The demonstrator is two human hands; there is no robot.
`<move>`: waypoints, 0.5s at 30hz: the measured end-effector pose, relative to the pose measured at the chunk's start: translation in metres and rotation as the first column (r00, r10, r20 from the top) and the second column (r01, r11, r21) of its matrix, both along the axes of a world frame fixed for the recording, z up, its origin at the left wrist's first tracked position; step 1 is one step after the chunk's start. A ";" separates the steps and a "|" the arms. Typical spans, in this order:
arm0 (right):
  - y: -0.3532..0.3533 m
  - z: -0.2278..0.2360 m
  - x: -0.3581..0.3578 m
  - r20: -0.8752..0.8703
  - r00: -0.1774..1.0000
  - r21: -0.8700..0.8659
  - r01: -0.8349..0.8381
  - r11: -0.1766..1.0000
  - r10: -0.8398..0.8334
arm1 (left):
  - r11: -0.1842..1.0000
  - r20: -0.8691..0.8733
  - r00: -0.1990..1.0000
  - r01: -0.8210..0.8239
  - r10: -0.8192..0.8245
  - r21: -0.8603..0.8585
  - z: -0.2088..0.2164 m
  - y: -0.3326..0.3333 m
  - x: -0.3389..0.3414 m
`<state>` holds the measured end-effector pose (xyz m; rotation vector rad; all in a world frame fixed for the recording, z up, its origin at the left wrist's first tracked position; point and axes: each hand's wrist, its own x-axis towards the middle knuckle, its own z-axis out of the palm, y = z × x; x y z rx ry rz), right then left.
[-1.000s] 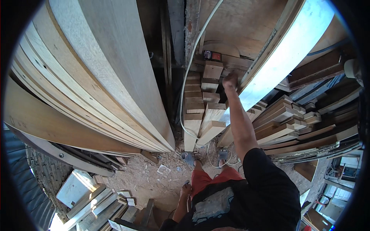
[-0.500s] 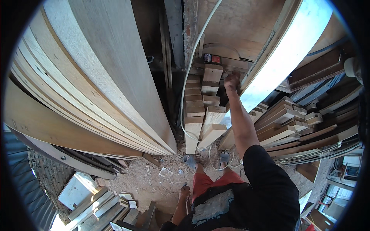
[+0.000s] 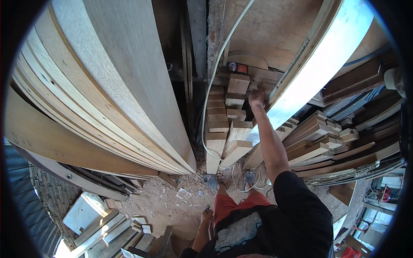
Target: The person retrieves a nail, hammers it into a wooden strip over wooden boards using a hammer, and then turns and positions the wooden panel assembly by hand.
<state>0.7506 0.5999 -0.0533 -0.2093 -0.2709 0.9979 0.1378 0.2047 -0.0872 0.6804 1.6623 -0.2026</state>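
My right arm stretches forward to the wooden posts. My right hand [image 3: 257, 99] is closed beside a light wooden post [image 3: 238, 84] and the edge of a tall white-faced board [image 3: 297, 94]; its fingers are partly hidden, so what it grips, if anything, I cannot make out. Low by my side, my left hand [image 3: 207, 214] is curled round something small and dark at its top, too small to name. A small black and red box [image 3: 238, 68] rests past the post's top, and a pale cable [image 3: 208, 94] runs down left of the posts.
Tall planks [image 3: 107, 86] lean at the left. More cut timber [image 3: 316, 133] is stacked at the right. Offcuts [image 3: 105, 230] lie at the lower left, and wood chips cover the floor [image 3: 159, 202] around my feet. A plywood panel [image 3: 271, 34] stands at the back.
My right hand has shifted very slightly left and nearer to me, still beside the post and board. The left hand stays low by my side. The whole view has moved a little.
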 end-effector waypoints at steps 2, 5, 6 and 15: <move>-0.010 0.017 -0.023 0.000 0.993 -0.213 0.115 0.970 -0.118 | 0.990 -0.031 0.990 0.140 -0.140 -0.003 -0.003 0.002 0.003; -0.019 0.061 -0.056 0.877 0.473 -0.321 0.707 0.630 -0.084 | 0.999 0.091 0.995 -0.047 0.046 0.013 0.003 0.006 0.011; -0.025 0.077 -0.066 0.978 0.201 -0.199 0.830 0.522 0.054 | 0.997 0.110 0.993 -0.058 0.052 0.051 0.005 0.009 0.014; -0.064 0.154 -0.103 0.907 -0.002 -0.321 0.642 0.696 0.420 | 1.000 0.172 0.985 0.003 -0.004 0.011 0.007 0.014 0.018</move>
